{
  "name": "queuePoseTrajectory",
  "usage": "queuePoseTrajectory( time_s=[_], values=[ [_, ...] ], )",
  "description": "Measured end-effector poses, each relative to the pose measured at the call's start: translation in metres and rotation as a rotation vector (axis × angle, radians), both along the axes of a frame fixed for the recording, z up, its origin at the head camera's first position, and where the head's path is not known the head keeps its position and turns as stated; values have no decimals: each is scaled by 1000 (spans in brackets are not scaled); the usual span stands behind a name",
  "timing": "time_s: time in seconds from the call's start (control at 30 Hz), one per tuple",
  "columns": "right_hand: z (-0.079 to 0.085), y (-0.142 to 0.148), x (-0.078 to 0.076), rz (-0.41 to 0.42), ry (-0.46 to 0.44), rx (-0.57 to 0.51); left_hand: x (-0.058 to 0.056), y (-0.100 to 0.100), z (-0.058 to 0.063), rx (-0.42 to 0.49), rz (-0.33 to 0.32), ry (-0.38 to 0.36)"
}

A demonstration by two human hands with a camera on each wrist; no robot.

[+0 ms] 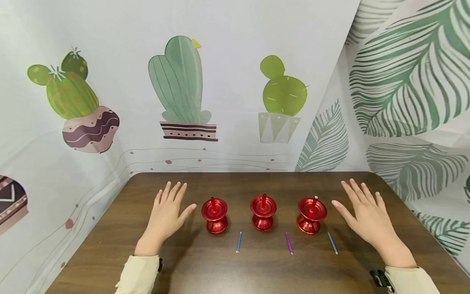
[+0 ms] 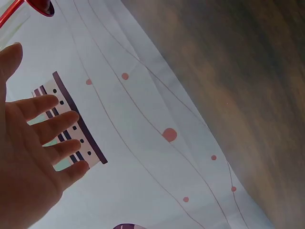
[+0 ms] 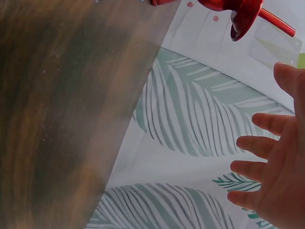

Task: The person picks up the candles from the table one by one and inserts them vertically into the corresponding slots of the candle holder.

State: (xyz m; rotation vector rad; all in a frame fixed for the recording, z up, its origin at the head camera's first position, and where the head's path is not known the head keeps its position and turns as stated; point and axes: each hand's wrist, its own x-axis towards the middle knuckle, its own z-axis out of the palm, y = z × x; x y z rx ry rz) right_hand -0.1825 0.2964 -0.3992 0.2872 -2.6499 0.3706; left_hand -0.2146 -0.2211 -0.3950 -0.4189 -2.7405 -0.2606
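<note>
Three shiny red candle holders stand in a row on the table: a left holder (image 1: 216,224), a middle holder (image 1: 262,221) and a right holder (image 1: 308,224), each with a thin red stem upright in its dish. In front of them lie a blue thin candle (image 1: 239,242), a purple thin candle (image 1: 289,243) and another blue thin candle (image 1: 332,243). My left hand (image 1: 165,216), fingers spread, is left of the left holder and holds nothing. To the right of the right holder, my right hand (image 1: 369,218) is likewise spread and holds nothing.
Under everything is a brown wood-grain table (image 1: 220,271). Behind its far edge hangs a white cloth (image 1: 235,94) printed with cacti, and a leaf-patterned cloth (image 1: 400,102) covers the right side.
</note>
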Motion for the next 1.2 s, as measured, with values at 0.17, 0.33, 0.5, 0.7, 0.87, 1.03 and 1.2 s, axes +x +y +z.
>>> queuePoseTrajectory(
  time_s=[0.17,0.33,0.5,0.7,0.87,1.03,1.2],
  values=[
    [4,-3,0,9,35,-5,1,-1,2,39,-31,31],
    [7,-6,1,27,89,-22,0,0,1,100,-68,52],
    [13,-12,2,39,155,-46,-1,0,1,165,-108,64],
    [25,-20,2,56,206,-107,-1,2,3,246,-160,96],
    [34,-28,1,103,220,-150,0,5,7,309,-208,89],
    [42,-41,1,161,264,-185,2,8,9,360,-254,16],
    [50,-61,5,201,257,-223,4,10,7,404,-283,-51]
  ],
)
